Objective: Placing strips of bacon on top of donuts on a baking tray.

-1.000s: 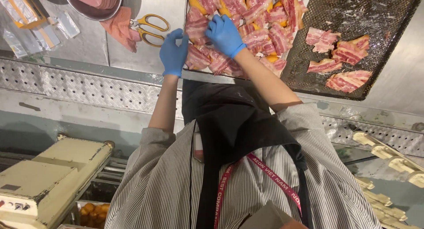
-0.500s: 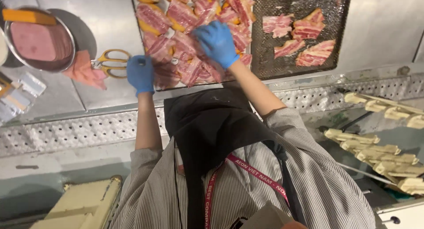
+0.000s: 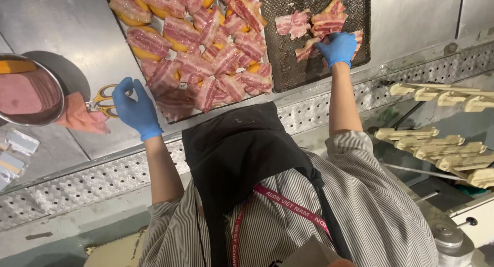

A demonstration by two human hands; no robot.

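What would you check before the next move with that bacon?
1. Right hand on a bacon strip on the dark tray: ok.
2. Firm grip on that strip: cannot tell.
3. Left hand empty, by the scissors: ok.
4. Blue gloves on both hands: ok.
5. Free room on the dark tray: ok.
6. Bacon pile within its own tray: ok.

A single head-worn camera was pointed steeply down past the striped shirt (image 3: 288, 220), close above the steel counter (image 3: 77, 35), whose far edge was cut off.
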